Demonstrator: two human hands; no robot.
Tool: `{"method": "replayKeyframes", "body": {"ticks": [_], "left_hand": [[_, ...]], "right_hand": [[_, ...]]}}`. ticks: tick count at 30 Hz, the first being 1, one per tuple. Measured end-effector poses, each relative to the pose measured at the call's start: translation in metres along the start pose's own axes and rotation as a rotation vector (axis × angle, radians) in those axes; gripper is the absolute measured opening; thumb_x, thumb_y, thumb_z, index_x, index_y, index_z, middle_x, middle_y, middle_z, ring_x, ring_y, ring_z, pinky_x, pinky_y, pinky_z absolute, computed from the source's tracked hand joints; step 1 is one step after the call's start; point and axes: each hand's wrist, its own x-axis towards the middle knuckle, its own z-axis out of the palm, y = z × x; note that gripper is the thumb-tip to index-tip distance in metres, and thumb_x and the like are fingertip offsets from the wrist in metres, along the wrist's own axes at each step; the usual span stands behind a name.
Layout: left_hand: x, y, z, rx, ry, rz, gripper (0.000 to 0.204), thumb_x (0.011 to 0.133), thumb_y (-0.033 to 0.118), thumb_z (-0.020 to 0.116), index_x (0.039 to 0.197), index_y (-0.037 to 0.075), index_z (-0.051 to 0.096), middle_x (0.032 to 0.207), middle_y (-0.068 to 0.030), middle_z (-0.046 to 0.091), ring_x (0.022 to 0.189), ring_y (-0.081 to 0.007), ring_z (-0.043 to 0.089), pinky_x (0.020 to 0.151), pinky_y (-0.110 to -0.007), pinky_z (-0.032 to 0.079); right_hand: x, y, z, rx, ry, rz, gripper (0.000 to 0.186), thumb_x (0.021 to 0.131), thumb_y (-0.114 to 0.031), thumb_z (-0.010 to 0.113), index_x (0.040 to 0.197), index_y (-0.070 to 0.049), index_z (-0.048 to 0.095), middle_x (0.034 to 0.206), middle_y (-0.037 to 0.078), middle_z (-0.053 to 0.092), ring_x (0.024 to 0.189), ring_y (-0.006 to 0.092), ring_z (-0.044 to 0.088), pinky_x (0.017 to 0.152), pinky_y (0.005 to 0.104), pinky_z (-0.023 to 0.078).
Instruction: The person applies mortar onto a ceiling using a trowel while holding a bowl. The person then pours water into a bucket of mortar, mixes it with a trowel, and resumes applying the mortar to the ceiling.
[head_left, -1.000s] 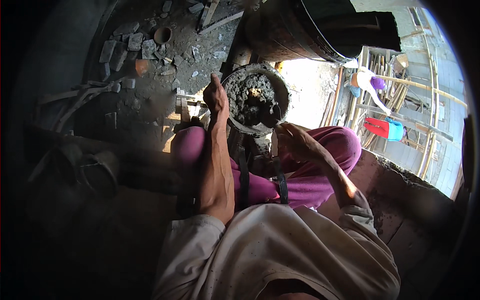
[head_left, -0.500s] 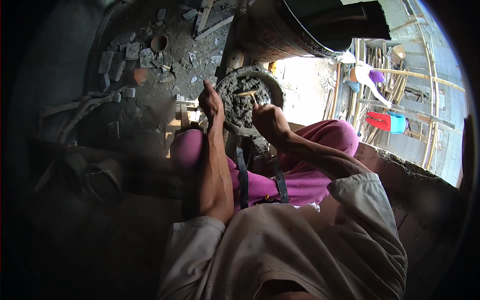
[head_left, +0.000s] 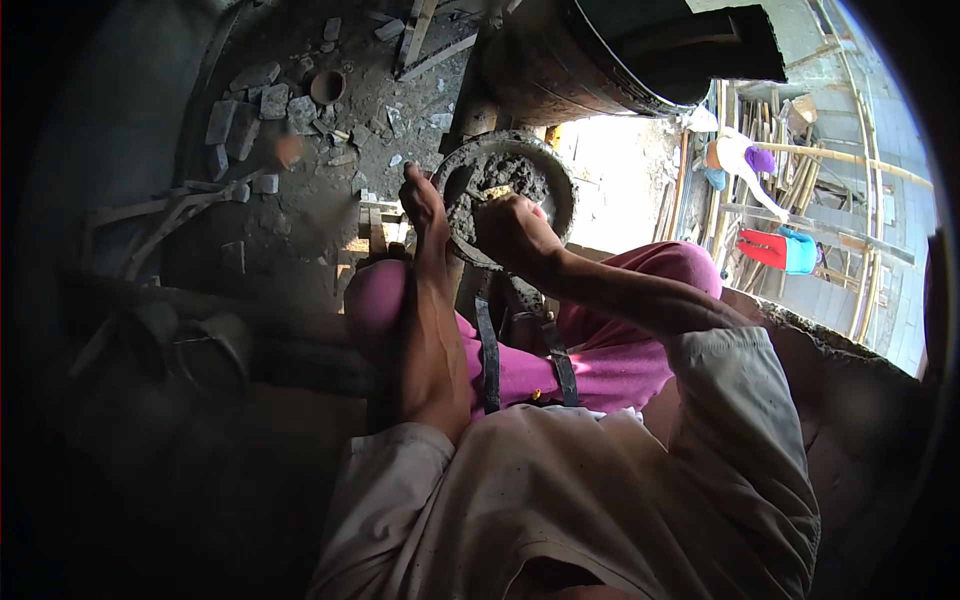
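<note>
A round basin (head_left: 566, 190) of wet grey mortar (head_left: 520, 172) stands in front of my knees, its rim smeared with mix. At its left edge, my left hand (head_left: 424, 205) is closed on the rim, thumb upward; the fingers' undersides are hidden. Over the mortar, my right hand (head_left: 515, 230) is closed around a small trowel-like tool (head_left: 492, 193). Only its pale yellowish end shows, low in the mix near the basin's middle; the handle is covered by my fingers.
A large rusty drum (head_left: 545, 75) stands just beyond the basin. Broken bricks (head_left: 235, 125), a clay pot (head_left: 327, 87) and timber pieces (head_left: 180, 215) lie to the left. Two people (head_left: 735, 155) are at the far right, beside stacked poles (head_left: 795, 185) beyond a rough wall edge (head_left: 830, 345).
My right hand has moved slightly left and down into the basin, and its tool now sits lower in the mortar. My left hand stays at the rim. The whole view has shifted a little.
</note>
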Motion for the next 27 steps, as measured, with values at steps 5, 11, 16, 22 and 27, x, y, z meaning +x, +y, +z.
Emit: {"method": "replayKeyframes", "body": {"ticks": [5, 11, 16, 22, 27], "left_hand": [[0.005, -0.016, 0.01, 0.345, 0.088, 0.078, 0.076, 0.094, 0.058, 0.027, 0.089, -0.006, 0.067, 0.091, -0.0286, 0.066, 0.09, -0.0484, 0.06, 0.081, -0.053, 0.046], [0.03, -0.03, 0.001, 0.463, 0.087, 0.121, 0.074, 0.096, 0.056, 0.028, 0.085, -0.007, 0.066, 0.088, -0.0315, 0.064, 0.089, -0.0495, 0.059, 0.078, -0.054, 0.046], [0.01, -0.023, 0.025, 0.352, 0.032, 0.224, 0.075, 0.096, 0.055, 0.027, 0.082, -0.009, 0.065, 0.087, -0.0336, 0.063, 0.088, -0.0516, 0.058, 0.078, -0.054, 0.046], [0.007, -0.03, 0.019, 0.383, 0.036, 0.123, 0.069, 0.093, 0.059, 0.038, 0.091, -0.005, 0.065, 0.092, -0.0269, 0.066, 0.087, -0.0442, 0.06, 0.076, -0.048, 0.046], [-0.006, -0.013, 0.011, 0.282, 0.008, 0.135, 0.072, 0.096, 0.052, 0.029, 0.081, -0.009, 0.063, 0.084, -0.0312, 0.064, 0.084, -0.0497, 0.06, 0.075, -0.052, 0.047]], "right_hand": [[-0.098, 0.001, -0.007, 0.354, 0.104, 0.164, 0.015, 0.081, -0.012, 0.059, 0.093, -0.005, 0.053, 0.072, 0.007, 0.057, 0.065, 0.0207, 0.061, 0.044, 0.032, 0.048], [-0.1, 0.092, -0.021, 0.684, -0.017, 0.174, 0.025, 0.085, -0.018, 0.063, 0.11, -0.018, 0.061, 0.073, 0.013, 0.062, 0.061, 0.0272, 0.064, 0.053, 0.0427, 0.046], [-0.098, 0.094, 0.052, 0.486, -0.144, 0.348, 0.03, 0.092, -0.029, 0.058, 0.115, -0.011, 0.051, 0.072, 0.015, 0.062, 0.06, 0.0295, 0.065, 0.052, 0.0417, 0.053], [-0.073, -0.019, 0.114, 1.175, -0.225, 0.485, 0.025, 0.093, -0.029, 0.049, 0.109, -0.01, 0.049, 0.094, 0.017, 0.06, 0.086, 0.0402, 0.063, 0.07, 0.0498, 0.05], [-0.076, -0.03, 0.031, 1.599, 0.031, 0.436, 0.02, 0.094, -0.025, 0.05, 0.093, -0.006, 0.047, 0.073, 0.009, 0.052, 0.06, 0.0253, 0.056, 0.053, 0.038, 0.049]]}}
